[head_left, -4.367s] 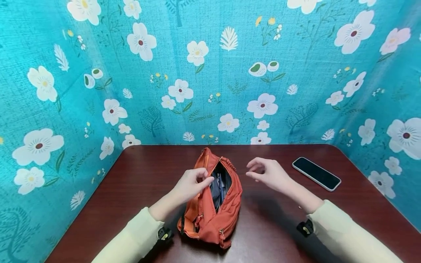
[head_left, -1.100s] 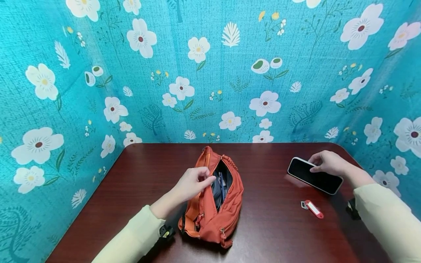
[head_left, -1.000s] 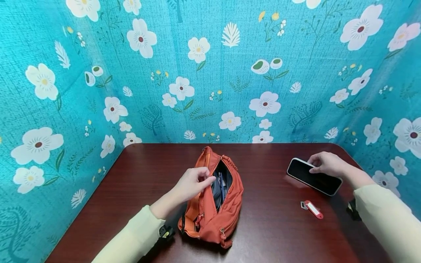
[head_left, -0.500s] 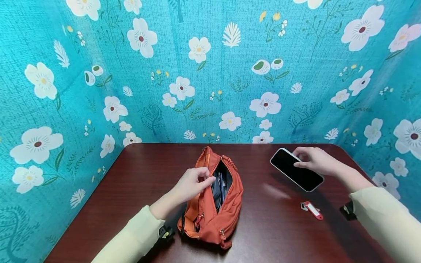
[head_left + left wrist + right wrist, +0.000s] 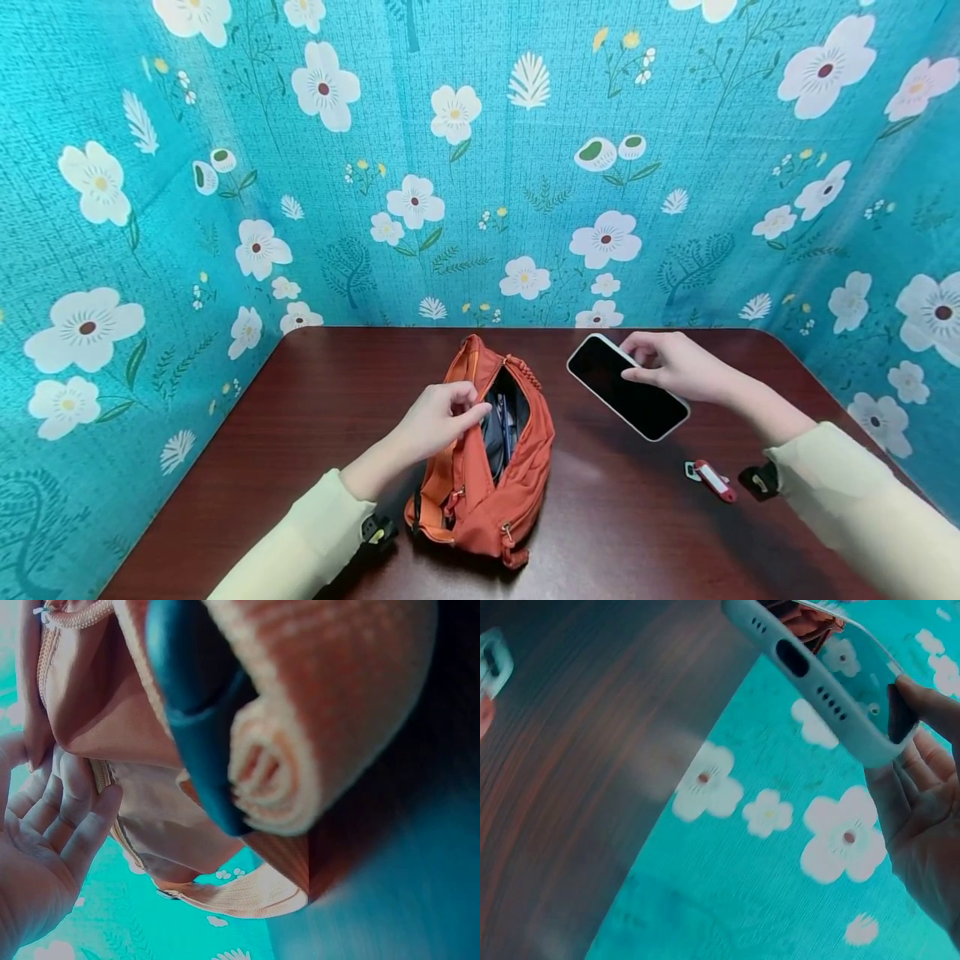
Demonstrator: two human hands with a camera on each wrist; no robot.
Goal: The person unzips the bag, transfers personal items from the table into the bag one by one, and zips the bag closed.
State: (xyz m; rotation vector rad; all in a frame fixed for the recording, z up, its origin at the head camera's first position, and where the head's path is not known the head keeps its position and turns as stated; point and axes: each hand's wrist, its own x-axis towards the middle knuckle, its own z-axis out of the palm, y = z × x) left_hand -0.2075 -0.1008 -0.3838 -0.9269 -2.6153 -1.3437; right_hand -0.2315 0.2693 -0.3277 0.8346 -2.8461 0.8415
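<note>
An orange-red waist bag point(image 5: 525, 483) lies on the table with its zipped main pocket spread wide. Dark lining and slim items, one of them blue point(image 5: 507, 429), show inside. My left hand point(image 5: 438, 425) pinches the left edge of that opening; the left wrist view has the fingers point(image 5: 56, 806) at the fabric near a zipper. To the right of the bag, my right hand point(image 5: 675, 367) grips a smartphone point(image 5: 637, 400) in a pale case, thumb on the dark screen and fingers behind. Holes along the phone's bottom end point(image 5: 817, 682) face the right wrist camera.
A red key tag point(image 5: 715, 481) with a small metal piece lies on the table point(image 5: 600, 533), right of the bag. A rolled orange strap point(image 5: 315, 735) and a dark buckle point(image 5: 199, 735) fill the left wrist view. Blue floral cloth point(image 5: 480, 167) hangs around the table.
My right hand has moved from beside the bag to the phone, picked it up and brought it left towards the bag. The key tag now shows on the table. My left hand stays put.
</note>
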